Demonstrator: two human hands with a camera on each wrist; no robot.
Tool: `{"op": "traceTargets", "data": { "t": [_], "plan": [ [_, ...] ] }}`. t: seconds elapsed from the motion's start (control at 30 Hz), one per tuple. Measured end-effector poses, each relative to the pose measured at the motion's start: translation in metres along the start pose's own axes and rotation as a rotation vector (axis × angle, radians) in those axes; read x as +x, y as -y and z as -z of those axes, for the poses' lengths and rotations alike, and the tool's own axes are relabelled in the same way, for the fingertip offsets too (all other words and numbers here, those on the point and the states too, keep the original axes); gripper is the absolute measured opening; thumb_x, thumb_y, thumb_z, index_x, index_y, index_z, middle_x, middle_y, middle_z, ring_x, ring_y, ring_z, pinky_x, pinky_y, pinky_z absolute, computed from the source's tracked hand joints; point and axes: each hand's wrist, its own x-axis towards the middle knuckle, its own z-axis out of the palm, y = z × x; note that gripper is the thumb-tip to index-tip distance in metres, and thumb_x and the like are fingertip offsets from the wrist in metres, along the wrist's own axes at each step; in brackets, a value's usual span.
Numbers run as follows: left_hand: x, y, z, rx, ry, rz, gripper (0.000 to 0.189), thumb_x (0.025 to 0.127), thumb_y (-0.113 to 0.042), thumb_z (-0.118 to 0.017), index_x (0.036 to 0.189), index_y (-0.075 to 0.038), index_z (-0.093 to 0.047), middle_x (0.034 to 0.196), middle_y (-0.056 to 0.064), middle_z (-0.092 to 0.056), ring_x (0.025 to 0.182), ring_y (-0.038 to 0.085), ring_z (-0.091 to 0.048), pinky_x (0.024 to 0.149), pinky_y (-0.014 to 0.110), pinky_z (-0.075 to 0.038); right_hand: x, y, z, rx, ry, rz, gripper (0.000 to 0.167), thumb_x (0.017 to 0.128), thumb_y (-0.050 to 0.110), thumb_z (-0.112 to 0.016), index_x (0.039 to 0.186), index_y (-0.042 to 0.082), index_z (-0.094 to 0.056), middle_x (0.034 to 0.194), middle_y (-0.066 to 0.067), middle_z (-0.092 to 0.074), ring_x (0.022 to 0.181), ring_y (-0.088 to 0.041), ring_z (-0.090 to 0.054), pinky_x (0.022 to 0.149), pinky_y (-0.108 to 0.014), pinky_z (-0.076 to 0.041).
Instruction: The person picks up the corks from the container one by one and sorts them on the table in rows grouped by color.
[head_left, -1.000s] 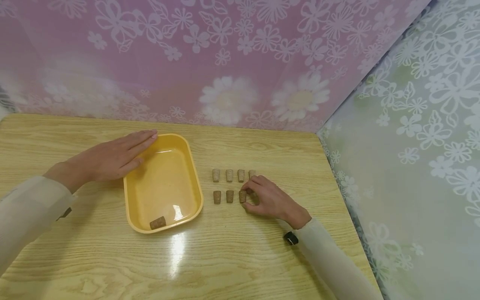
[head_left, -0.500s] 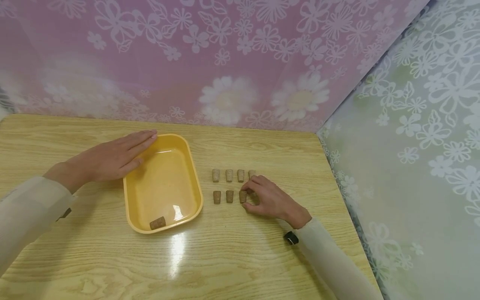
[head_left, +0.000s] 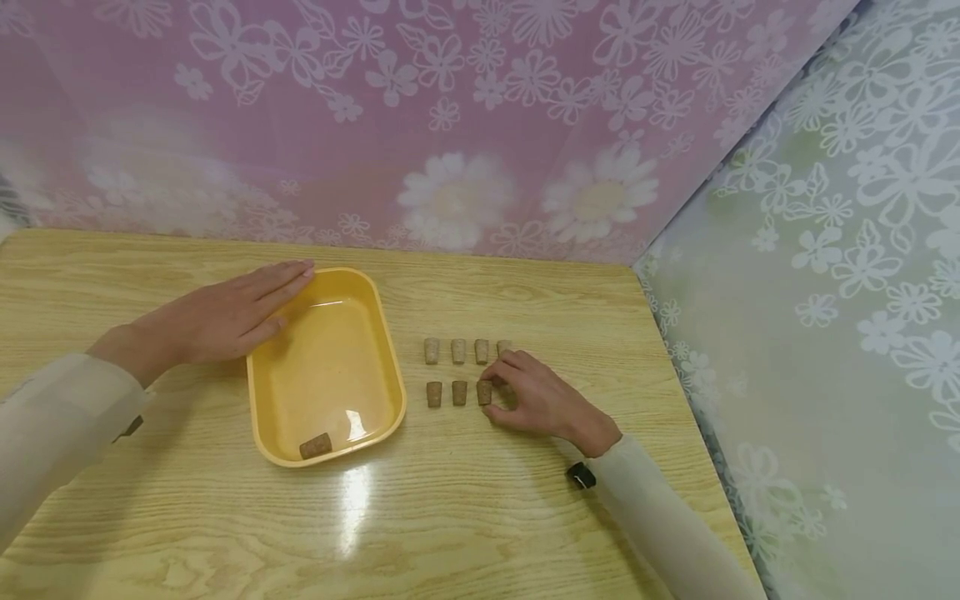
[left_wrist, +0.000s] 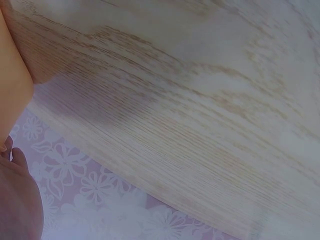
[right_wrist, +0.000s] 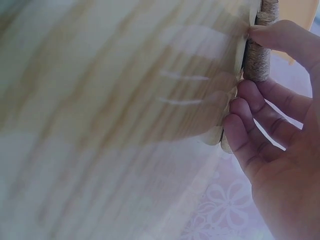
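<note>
My right hand (head_left: 543,395) pinches a brown tapered cork (head_left: 484,393) between thumb and fingers, at the right end of the nearer row on the table. In the right wrist view the thumb and index fingertip press the ends of this cork (right_wrist: 257,62), which lies against the tabletop. Two matching corks, a middle one (head_left: 459,393) and a left one (head_left: 434,394), lie beside it. Across the left rim of a yellow tray (head_left: 397,367) rests my left hand (head_left: 217,317), its fingers straight. One brown cork (head_left: 316,446) lies in the tray's near left corner.
Behind the nearer row lies a row of several lighter corks (head_left: 458,351), its rightmost cork (head_left: 504,345) partly covered by the right hand. The wood-grain table (head_left: 450,517) meets a pink flowered backdrop (head_left: 337,167) at the back and a pale one (head_left: 825,375) at the right.
The pinched cork and the right fingertips have shifted very slightly left, towards the middle cork. The left hand and the tray stay put.
</note>
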Motion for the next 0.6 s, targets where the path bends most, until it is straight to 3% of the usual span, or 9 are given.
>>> {"op": "traceTargets", "data": {
  "t": [0.37, 0.6],
  "plan": [
    [0.001, 0.001, 0.002, -0.003, 0.036, 0.026, 0.074, 0.118, -0.036, -0.048, 0.178, -0.023, -0.008, 0.186, -0.001, -0.004, 0.171, 0.034, -0.012, 0.136, 0.060, -0.024, -0.003, 0.000, 0.009, 0.055, 0.021, -0.058, 0.040, 0.097, 0.038, -0.080, 0.127, 0.013, -0.074, 0.127, -0.005, -0.069, 0.121, -0.026, -0.066, 0.107, -0.050, -0.057],
    [0.000, 0.002, 0.001, -0.017, 0.044, 0.030, 0.073, 0.118, -0.036, -0.047, 0.178, -0.023, -0.008, 0.186, -0.001, -0.003, 0.172, 0.034, -0.011, 0.136, 0.060, -0.022, 0.003, -0.001, 0.021, 0.061, -0.028, -0.023, 0.037, 0.099, 0.035, -0.080, 0.126, 0.010, -0.074, 0.120, -0.005, -0.068, 0.113, -0.024, -0.065, 0.099, -0.047, -0.059]
  ]
}}
